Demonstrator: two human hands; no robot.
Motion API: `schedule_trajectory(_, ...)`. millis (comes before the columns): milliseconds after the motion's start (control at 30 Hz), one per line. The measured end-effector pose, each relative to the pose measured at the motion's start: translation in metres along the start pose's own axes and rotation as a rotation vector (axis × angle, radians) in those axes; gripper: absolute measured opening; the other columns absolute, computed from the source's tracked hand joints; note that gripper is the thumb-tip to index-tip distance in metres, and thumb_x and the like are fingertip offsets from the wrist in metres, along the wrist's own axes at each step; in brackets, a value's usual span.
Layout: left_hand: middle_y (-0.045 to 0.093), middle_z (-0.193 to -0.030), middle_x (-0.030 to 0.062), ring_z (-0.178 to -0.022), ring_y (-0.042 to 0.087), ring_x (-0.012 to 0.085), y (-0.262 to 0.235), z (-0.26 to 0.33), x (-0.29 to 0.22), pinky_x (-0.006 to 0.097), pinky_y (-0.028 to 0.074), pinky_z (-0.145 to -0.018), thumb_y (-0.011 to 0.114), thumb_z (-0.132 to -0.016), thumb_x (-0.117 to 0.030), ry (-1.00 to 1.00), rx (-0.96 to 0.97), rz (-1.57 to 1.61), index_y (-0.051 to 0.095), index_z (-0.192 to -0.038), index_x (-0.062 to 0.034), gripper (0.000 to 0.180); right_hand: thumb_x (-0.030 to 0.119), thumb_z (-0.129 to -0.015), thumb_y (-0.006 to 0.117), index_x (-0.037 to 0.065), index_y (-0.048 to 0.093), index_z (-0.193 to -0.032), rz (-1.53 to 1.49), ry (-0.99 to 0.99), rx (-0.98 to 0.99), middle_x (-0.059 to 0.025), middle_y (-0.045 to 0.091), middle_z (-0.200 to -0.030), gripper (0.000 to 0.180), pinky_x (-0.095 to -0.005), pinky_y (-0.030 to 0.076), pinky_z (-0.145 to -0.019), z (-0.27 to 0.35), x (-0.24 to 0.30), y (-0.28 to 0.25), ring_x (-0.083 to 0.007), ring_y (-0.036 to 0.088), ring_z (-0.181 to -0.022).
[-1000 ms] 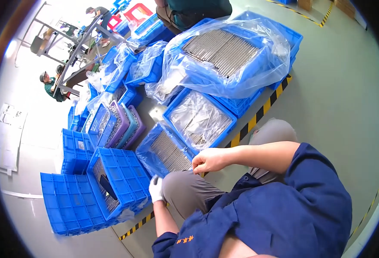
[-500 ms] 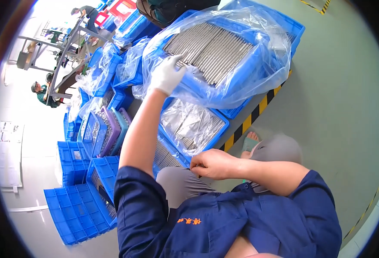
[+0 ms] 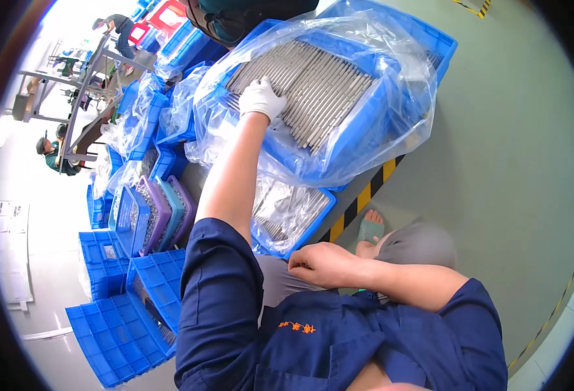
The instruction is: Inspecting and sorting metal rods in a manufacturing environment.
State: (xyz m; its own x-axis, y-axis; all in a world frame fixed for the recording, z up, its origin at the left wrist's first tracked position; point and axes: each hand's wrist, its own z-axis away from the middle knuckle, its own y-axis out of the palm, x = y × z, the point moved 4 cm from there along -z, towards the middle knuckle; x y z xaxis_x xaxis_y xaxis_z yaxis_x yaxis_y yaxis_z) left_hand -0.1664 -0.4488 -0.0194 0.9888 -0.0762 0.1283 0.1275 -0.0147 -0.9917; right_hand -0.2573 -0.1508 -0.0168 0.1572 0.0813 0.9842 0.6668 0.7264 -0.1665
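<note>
My left hand (image 3: 261, 99), in a white glove, reaches onto slim metal rods (image 3: 326, 85) laid side by side in rows. Its fingers are bent down against the rods, and the fingertips are partly hidden, so whether it grips any is unclear. The rods lie in a blue crate (image 3: 372, 120) lined with a clear plastic bag (image 3: 401, 85) that spills over its rim. My bare right hand (image 3: 323, 264) stays closed in front of my lap, fingers curled in; what they hold, if anything, is hidden.
A lower blue crate (image 3: 313, 225) of rods under plastic stands nearer me. Leftward are purple bins (image 3: 157, 215) of small parts and blue crates (image 3: 114, 332). A dark bag (image 3: 248, 16) sits beyond. Striped floor tape (image 3: 358, 202) runs beside the crates. Two people are far left.
My left hand has moved from the crate's near left edge farther in over the rods. The crates sit slightly lower and more leftward in view. My right hand stays closed near my lap.
</note>
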Motion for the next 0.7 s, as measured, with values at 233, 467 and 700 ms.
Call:
schedule_trajectory(233,0.045,-0.117,0.0218,-0.108,0.046,0.0303,-0.004,-0.016,0.003,0.034,0.038,-0.091,0.061,-0.059,-0.046,-0.001,0.129,0.059,0.044,-0.117,-0.0042,0.074,0.021,-0.078,0.049,0.004,0.058,-0.085,0.021,0.059,0.082,-0.0131,0.058,-0.080,0.020,-0.0356,0.044,-0.068,0.002,0.000,0.000,-0.0288,0.056,-0.078)
schedule_trajectory(467,0.053,-0.105,0.0254,-0.099,0.053,0.0310,-0.012,-0.011,-0.016,0.033,0.042,-0.086,0.062,-0.054,-0.045,0.000,0.211,0.136,0.049,-0.107,0.0086,0.077,0.022,-0.079,0.049,0.005,0.057,-0.086,-0.004,0.052,0.143,-0.0124,0.058,-0.080,0.020,-0.0354,0.043,-0.068,0.001,0.001,0.008,-0.0280,0.056,-0.078)
schedule_trajectory(700,0.058,-0.099,0.0189,-0.092,0.057,0.0297,-0.013,0.001,-0.037,0.034,0.044,-0.082,0.054,-0.063,-0.036,0.018,0.223,0.136,0.061,-0.096,-0.0020,0.048,0.023,-0.078,0.051,0.005,0.059,-0.084,-0.029,0.089,0.103,-0.0136,0.060,-0.074,0.020,-0.0361,0.044,-0.064,0.003,0.001,0.003,-0.0281,0.058,-0.071)
